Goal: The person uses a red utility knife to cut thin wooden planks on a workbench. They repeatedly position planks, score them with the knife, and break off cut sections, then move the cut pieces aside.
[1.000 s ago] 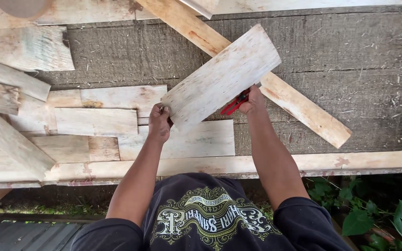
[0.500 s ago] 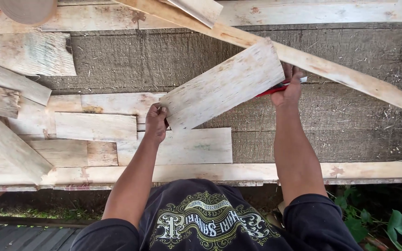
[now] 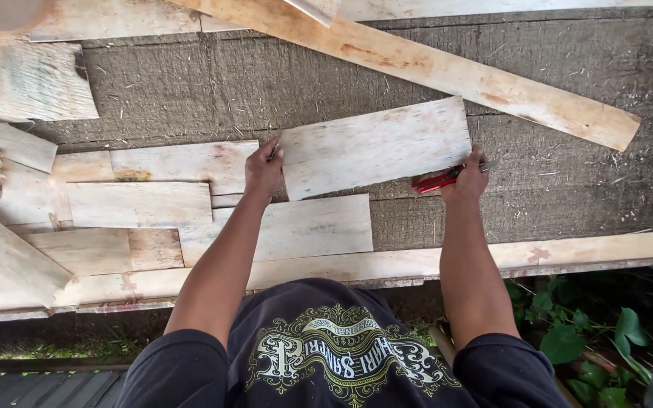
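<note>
A pale, short wooden board (image 3: 376,146) lies almost level against a grey, rough surface (image 3: 553,189). My left hand (image 3: 264,169) grips its left end. At the board's right end, my right hand (image 3: 468,176) presses on the lower corner while holding a red-handled tool (image 3: 436,180), whose handles stick out to the left below the board. Just under the board sits another pale board (image 3: 296,227), fixed flat.
A long plank (image 3: 447,72) slants from the top centre down to the right. Several short boards (image 3: 137,202) overlap at the left. A long rail (image 3: 568,253) runs along the bottom edge, with green plants (image 3: 591,332) below it.
The board has swung from a steep tilt to nearly level. My right hand came down and my left hand rose slightly. The view shifted, so the long plank now lies higher.
</note>
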